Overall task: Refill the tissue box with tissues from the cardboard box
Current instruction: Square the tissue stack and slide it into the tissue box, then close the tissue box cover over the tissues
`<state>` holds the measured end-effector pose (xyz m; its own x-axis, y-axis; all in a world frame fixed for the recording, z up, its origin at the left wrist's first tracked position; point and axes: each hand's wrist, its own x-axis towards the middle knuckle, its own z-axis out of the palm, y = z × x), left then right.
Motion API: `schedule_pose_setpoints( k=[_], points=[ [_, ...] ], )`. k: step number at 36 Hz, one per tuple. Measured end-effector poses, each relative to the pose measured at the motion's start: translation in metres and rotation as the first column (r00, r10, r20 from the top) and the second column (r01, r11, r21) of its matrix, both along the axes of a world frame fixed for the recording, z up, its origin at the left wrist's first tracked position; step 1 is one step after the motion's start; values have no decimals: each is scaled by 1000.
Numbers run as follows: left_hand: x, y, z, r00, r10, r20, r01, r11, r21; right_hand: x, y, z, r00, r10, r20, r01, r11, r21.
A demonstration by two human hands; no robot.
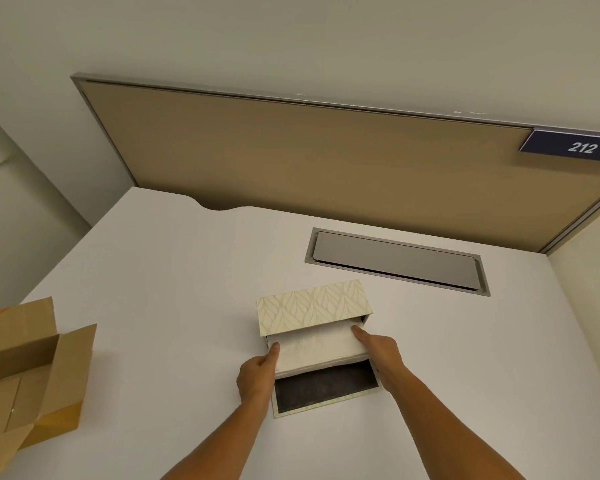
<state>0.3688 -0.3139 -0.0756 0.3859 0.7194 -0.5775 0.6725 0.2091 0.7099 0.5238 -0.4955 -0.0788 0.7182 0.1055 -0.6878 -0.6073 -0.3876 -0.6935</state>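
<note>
Loading step: left hand (257, 372) and right hand (378, 348) grip tissues (319, 348) half inside tissue box (312, 306) mid-desk; next, push home, shut flap (326, 389).

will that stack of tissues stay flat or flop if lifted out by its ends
Probably flops: the tissue stack looks soft, and already dips between the left hand and right hand. Likely light. It may snag on the tissue box.

The far part of the tissue stack (321, 344) is hidden inside the tissue box (314, 306). The cardboard box (32, 368) is cut off by the left edge, its contents unseen. The number sign (574, 146) is clipped at the right.
</note>
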Motion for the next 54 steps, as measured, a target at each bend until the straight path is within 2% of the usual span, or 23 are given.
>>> schedule_pose_setpoints(
  k=[4, 6, 9, 13, 15, 17, 20, 22, 27, 32, 41, 48, 54],
  points=[
    [-3, 2, -1, 996, 36, -79, -29, 996, 85, -2, 1, -2, 998, 28, 50, -26, 999, -42],
    [-2, 0, 7, 999, 32, -29, -28, 992, 122, -4, -1, 3, 998, 33, 56, -31, 999, -35],
    [-2, 3, 17, 990, 28, 138, -63, 965, 255, -3, -5, 10, 998, 24, 56, -24, 1000, 6],
    [-2, 22, 24, 937, -94, 336, -118, 821, 559, 7, -12, 16, 995, -45, 93, 43, 999, 24],
    [3, 33, 32, 920, -191, 341, -79, 762, 642, 13, -13, 23, 980, -105, 169, 102, 994, 28],
    [11, 41, 42, 911, -315, 268, 42, 716, 697, 17, -11, 33, 946, -126, 297, 127, 992, 17],
    [26, 47, 49, 879, -465, 102, 292, 694, 658, 24, -3, 45, 878, -16, 478, 40, 998, -41],
    [32, 49, 48, 863, -503, 50, 382, 713, 589, 28, 6, 52, 842, 106, 529, -55, 992, -111],
    [31, 50, 40, 812, -580, -63, 507, 648, 568, 39, 18, 57, 821, 336, 462, -272, 941, -200],
    [31, 47, 43, 814, -578, -61, 514, 666, 542, 39, 17, 62, 828, 345, 442, -295, 939, -179],
    [25, 37, 42, 809, -578, -105, 517, 616, 594, 29, 7, 66, 826, 328, 458, -278, 945, -175],
    [14, 29, 44, 808, -574, -132, 519, 587, 621, 19, 0, 66, 805, 377, 459, -315, 926, -208],
    [1, 22, 47, 793, -605, -70, 509, 596, 621, 13, -12, 65, 791, 419, 446, -351, 908, -230]
  ],
)
